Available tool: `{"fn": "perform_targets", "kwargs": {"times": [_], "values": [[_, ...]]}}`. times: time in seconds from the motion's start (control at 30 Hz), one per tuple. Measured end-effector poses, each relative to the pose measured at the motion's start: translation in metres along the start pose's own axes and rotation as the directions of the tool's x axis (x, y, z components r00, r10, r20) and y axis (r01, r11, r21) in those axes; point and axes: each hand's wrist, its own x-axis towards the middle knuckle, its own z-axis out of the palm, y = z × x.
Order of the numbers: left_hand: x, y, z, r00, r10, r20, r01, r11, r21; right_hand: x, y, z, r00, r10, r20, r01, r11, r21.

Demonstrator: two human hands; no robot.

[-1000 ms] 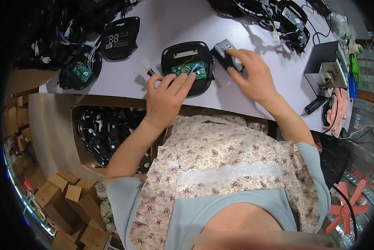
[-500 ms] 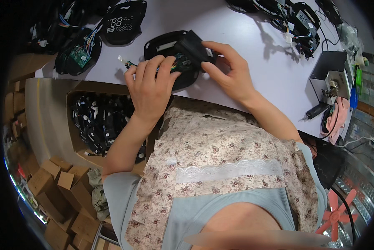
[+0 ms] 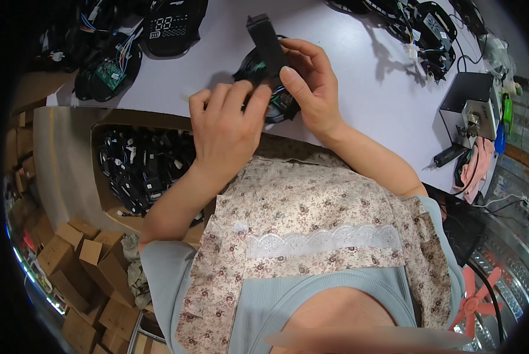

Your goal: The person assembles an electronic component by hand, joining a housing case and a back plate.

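My right hand [image 3: 310, 87] grips a narrow black rectangular part [image 3: 267, 44] and holds it upright above a black round housing with a green circuit board [image 3: 282, 101]. My left hand [image 3: 226, 121] is curled around the near left side of that housing, fingers on its edge and its wires. Both hands are lifted close to my chest above the near edge of the white table [image 3: 359, 71]. Much of the housing is hidden behind my fingers.
A black display panel [image 3: 173, 23] and an open housing with coloured wires [image 3: 108, 71] lie at the far left. Tangled black units with cables [image 3: 418, 23] lie far right, beside a grey metal box [image 3: 474, 103]. A cardboard box of black parts [image 3: 143, 168] stands below the table.
Both hands have drawn the housing and the black part off the table toward my chest. The black part now stands upright in my right hand.
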Motion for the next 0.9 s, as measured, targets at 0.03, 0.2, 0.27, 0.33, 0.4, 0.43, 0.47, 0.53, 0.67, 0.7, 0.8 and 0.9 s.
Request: {"fn": "perform_targets", "kwargs": {"times": [0.03, 0.2, 0.27, 0.33, 0.4, 0.43, 0.47, 0.53, 0.67, 0.7, 0.8, 0.9], "values": [[0.003, 0.003, -0.010, 0.996, -0.062, 0.061, 0.066, 0.995, -0.070, -0.001, 0.000, 0.002, 0.999, -0.025, -0.037, 0.025, 1.000, 0.002], [-0.012, 0.000, 0.005, 0.974, -0.151, 0.166, 0.170, 0.980, -0.105, 0.001, -0.013, 0.000, 0.995, 0.020, -0.103, -0.016, 0.999, 0.039], [-0.020, -0.002, 0.017, 0.982, -0.158, 0.100, 0.170, 0.978, -0.123, -0.009, -0.023, -0.003, 0.999, 0.032, -0.042, -0.039, 0.985, -0.171], [-0.023, -0.003, 0.018, 0.986, -0.161, 0.034, 0.164, 0.975, -0.146, -0.014, -0.033, -0.005, 0.999, 0.021, -0.038, -0.033, 0.934, -0.356], [-0.020, -0.005, 0.012, 0.972, -0.154, 0.176, 0.184, 0.969, -0.167, -0.017, -0.036, -0.008, 0.997, -0.056, 0.052, 0.076, 0.709, -0.701], [-0.019, -0.004, 0.012, 0.972, -0.155, 0.176, 0.186, 0.968, -0.171, -0.020, -0.029, -0.008, 0.991, -0.117, 0.072, 0.131, 0.651, -0.747], [-0.018, -0.004, 0.013, 0.975, -0.148, 0.164, 0.182, 0.959, -0.216, -0.020, -0.026, -0.008, 0.991, -0.115, 0.072, 0.130, 0.649, -0.749], [-0.017, -0.004, 0.015, 0.978, -0.145, 0.150, 0.181, 0.948, -0.262, -0.020, -0.022, -0.006, 0.960, -0.224, 0.168, 0.259, 0.484, -0.836], [-0.019, -0.003, 0.021, 0.978, -0.183, 0.102, 0.206, 0.935, -0.290, -0.025, -0.019, -0.008, 0.958, -0.223, 0.179, 0.262, 0.440, -0.859], [-0.020, -0.002, 0.023, 0.980, -0.187, 0.067, 0.199, 0.939, -0.280, -0.026, -0.019, -0.008, 0.958, -0.222, 0.180, 0.263, 0.439, -0.859], [-0.018, 0.000, 0.018, 0.992, -0.099, 0.075, 0.114, 0.965, -0.236, -0.027, -0.021, -0.009, 0.969, -0.211, 0.129, 0.220, 0.491, -0.843], [-0.020, -0.002, 0.016, 0.995, -0.083, 0.054, 0.092, 0.973, -0.212, -0.025, -0.022, -0.008, 0.974, -0.187, 0.126, 0.203, 0.481, -0.853]]}}
